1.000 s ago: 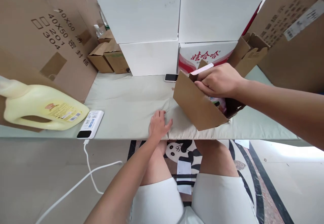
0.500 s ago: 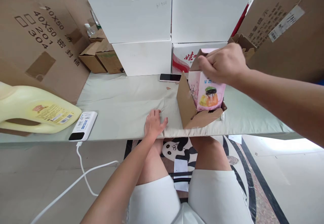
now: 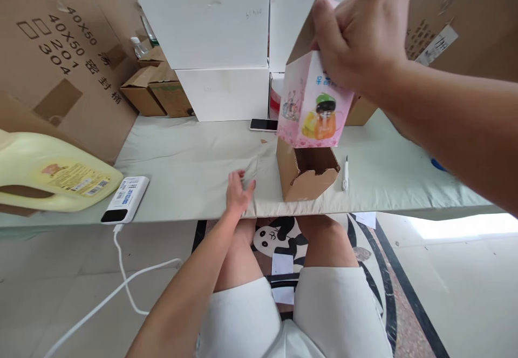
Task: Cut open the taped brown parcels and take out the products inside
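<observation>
My right hand (image 3: 360, 34) grips the top of a pink printed box (image 3: 315, 104) with a picture of a cup on its front. The pink box hangs above an open brown cardboard box (image 3: 307, 182), whose inside looks dark. The cardboard box stands near the front edge of the cloth-covered table (image 3: 194, 174). To its left, my left hand (image 3: 239, 193) is at the cloth with its fingers apart, holding nothing. A white pen-like tool (image 3: 345, 174) lies just right of the cardboard box.
White boxes (image 3: 222, 93) stand along the back, with a phone (image 3: 263, 125) before them. On the left are a yellow jug (image 3: 60, 171), a white power bank (image 3: 126, 198) with a cable, small cartons (image 3: 172, 96) and a big carton (image 3: 52, 66). Another large carton (image 3: 477, 23) stands at right.
My right hand has lifted the pink box up out of the cardboard box. The pen-like tool now shows more fully. My left hand has stayed near the same spot.
</observation>
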The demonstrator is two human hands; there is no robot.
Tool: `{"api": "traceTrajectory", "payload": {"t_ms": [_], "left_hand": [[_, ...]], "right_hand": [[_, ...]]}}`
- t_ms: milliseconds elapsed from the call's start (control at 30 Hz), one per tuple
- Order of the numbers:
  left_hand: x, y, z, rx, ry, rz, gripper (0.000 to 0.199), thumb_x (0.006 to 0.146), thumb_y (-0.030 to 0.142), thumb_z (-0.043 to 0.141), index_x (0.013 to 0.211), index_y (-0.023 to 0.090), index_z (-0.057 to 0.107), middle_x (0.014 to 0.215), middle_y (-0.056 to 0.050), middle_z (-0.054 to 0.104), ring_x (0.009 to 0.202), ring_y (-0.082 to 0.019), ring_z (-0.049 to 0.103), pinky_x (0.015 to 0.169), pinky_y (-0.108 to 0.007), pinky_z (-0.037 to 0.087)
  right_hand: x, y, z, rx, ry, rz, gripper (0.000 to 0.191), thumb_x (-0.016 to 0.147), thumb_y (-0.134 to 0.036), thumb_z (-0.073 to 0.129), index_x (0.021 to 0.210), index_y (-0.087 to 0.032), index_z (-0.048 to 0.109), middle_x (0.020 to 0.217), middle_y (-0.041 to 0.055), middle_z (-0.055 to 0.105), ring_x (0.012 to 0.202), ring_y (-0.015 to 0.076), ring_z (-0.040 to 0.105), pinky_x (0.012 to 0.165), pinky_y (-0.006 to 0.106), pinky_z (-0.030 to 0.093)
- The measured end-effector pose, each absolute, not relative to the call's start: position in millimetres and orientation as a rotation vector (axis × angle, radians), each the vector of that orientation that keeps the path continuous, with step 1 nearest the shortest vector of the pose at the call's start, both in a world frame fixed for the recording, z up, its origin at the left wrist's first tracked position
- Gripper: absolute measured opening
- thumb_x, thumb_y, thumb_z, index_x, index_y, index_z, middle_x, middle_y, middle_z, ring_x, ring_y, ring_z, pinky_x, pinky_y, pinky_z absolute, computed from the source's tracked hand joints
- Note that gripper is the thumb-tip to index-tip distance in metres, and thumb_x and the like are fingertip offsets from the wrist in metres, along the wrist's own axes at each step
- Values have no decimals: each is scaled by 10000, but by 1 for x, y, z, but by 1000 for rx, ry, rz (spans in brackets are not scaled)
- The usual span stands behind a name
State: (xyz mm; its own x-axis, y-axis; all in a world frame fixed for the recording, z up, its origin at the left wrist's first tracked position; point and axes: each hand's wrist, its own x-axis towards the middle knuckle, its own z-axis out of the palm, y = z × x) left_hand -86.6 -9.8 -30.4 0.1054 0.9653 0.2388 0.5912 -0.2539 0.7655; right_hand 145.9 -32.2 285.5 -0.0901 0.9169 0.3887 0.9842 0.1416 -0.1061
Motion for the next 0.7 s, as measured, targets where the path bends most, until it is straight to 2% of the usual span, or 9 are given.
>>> {"api": "traceTrajectory", "payload": {"t_ms": [67, 133, 167, 233, 300, 400, 500, 567, 700], "left_hand": [[-87, -3, -17, 1805, 1479, 1108, 342, 992, 406, 461, 1283, 226, 480, 1244, -137, 601, 1196, -253, 649, 980, -424, 571], [-87, 2, 6, 1710, 1318, 1194, 427, 1022, 528, 402, 1364, 273, 433, 1380, -132, 568, 1317, -240, 610, 974, -384, 584], [-86, 2, 20, 1626, 1150, 1241, 525, 986, 628, 456, 1393, 298, 424, 1463, -126, 526, 1388, -261, 569, 969, -383, 591], [-84, 1, 49, 1478, 852, 1270, 792, 809, 768, 658, 1428, 340, 412, 1554, -103, 463, 1455, -320, 509, 974, -427, 599], [-80, -2, 71, 1342, 672, 1238, 912, 667, 750, 803, 1398, 338, 445, 1537, -89, 492, 1424, -360, 537, 984, -479, 603], [-76, -5, 83, 1172, 595, 1260, 870, 586, 600, 914, 1294, 295, 511, 1390, -78, 609, 1316, -349, 624, 963, -461, 617], [-75, -2, 77, 1051, 608, 1377, 791, 538, 460, 956, 1196, 279, 556, 1237, -47, 681, 1168, -280, 697, 868, -355, 624], [-77, 0, 69, 998, 593, 1406, 732, 535, 431, 956, 1146, 281, 583, 1156, -25, 704, 1059, -229, 723, 798, -295, 612], [-83, 4, 60, 978, 545, 1385, 641, 580, 461, 944, 1097, 280, 611, 1115, -11, 717, 1007, -190, 730, 760, -256, 597]], "right_hand": [[127, -28, 285, -1874, -1935, -506, 716, 1068, -464, 137, 1017, -119, 762, 932, 163, 704, 1002, 284, 681, 937, 456, 435], [106, -24, 283, -1889, -1948, -552, 694, 1076, -487, 171, 1019, -114, 754, 1000, 168, 715, 1004, 280, 689, 882, 411, 445], [95, -23, 282, -1870, -1990, -523, 690, 1082, -487, 164, 1034, -117, 745, 1034, 168, 713, 1026, 286, 686, 865, 402, 442], [75, -22, 280, -1818, -2044, -488, 656, 1088, -478, 175, 997, -126, 721, 1062, 162, 705, 1049, 295, 675, 850, 395, 430], [58, -21, 277, -1748, -2119, -440, 633, 1088, -475, 183, 928, -137, 694, 1065, 154, 702, 1037, 284, 660, 835, 388, 415], [43, -16, 268, -1659, -2185, -386, 591, 1087, -470, 232, 846, -145, 662, 1029, 123, 687, 972, 235, 644, 787, 351, 386], [44, -4, 253, -1550, -2122, -359, 548, 1089, -439, 295, 711, -166, 583, 863, 80, 640, 827, 178, 599, 704, 322, 342], [54, 5, 244, -1424, -2000, -348, 451, 1070, -364, 369, 681, -196, 524, 832, 70, 620, 792, 177, 578, 689, 335, 357], [80, 17, 234, -1145, -1824, -282, 105, 953, -219, 530, 880, -264, 590, 1101, 79, 673, 1068, 224, 627, 845, 337, 478]]}}
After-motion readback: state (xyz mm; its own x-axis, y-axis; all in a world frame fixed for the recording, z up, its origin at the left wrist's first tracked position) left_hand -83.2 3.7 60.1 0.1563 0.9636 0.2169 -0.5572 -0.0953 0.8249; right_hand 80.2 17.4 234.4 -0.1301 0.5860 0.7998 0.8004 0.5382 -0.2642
